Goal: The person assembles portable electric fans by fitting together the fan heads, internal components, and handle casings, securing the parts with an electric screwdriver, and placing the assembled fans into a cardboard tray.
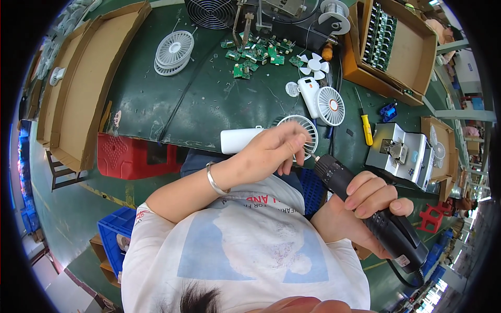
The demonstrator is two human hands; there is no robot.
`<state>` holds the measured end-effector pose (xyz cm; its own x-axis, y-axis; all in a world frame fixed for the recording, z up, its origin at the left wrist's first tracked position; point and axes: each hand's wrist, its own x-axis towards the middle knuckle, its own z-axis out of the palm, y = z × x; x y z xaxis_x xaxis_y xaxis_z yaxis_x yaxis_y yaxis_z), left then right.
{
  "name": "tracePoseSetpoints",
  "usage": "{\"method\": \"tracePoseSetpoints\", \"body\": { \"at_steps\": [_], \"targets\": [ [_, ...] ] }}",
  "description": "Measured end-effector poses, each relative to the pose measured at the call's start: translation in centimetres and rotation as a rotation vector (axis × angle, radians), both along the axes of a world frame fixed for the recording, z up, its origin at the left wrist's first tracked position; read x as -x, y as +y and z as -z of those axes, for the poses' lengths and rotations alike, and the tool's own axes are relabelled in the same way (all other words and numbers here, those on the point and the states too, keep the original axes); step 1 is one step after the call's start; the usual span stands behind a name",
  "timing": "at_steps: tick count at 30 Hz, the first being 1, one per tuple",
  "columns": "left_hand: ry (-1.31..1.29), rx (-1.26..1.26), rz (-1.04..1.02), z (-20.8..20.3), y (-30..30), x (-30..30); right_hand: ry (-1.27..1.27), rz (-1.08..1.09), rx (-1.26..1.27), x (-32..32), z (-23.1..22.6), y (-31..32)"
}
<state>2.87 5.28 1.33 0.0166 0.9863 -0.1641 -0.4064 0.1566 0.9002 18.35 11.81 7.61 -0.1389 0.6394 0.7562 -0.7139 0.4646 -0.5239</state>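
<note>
My right hand [371,201] is wrapped round a black electric screwdriver [360,195]. Its bit points up and left, close to the fingers of my left hand [282,146]. Those fingers are curled together and slightly blurred, over a round white fan grille [309,136] at the table's near edge. Whatever they pinch is hidden. A white fan handle [239,140] lies flat just left of the grille, partly under my left wrist. Beyond the grille rests a small white handheld fan [330,104].
Green circuit boards [255,52] lie scattered near a soldering stand, with a white fan blade [314,66] beside them. Stacked grilles [175,49] sit left. A yellow screwdriver [367,129], a metal fixture [399,154] and a cardboard box of boards [417,57] are right. Cardboard trays [86,94] stand far left.
</note>
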Motion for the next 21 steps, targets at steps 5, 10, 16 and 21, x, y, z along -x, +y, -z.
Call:
{"method": "tracePoseSetpoints", "body": {
  "at_steps": [5,10,16,21],
  "targets": [
    [0.926,-0.260,-0.368,0.1,-1.7,1.1,-0.068,-0.026,0.108,0.9,-0.2,1.1],
    [1.459,-0.370,-0.291,1.7,-2.9,0.4,-0.127,-0.123,0.182,2.7,1.0,3.4],
    [1.584,-0.343,-0.280,3.0,-2.8,0.2,-0.219,-0.177,0.287,5.1,2.1,4.4],
    [1.614,-0.313,-0.224,2.4,-2.7,0.3,-0.287,-0.210,0.374,5.8,3.2,4.7]
  ]
}}
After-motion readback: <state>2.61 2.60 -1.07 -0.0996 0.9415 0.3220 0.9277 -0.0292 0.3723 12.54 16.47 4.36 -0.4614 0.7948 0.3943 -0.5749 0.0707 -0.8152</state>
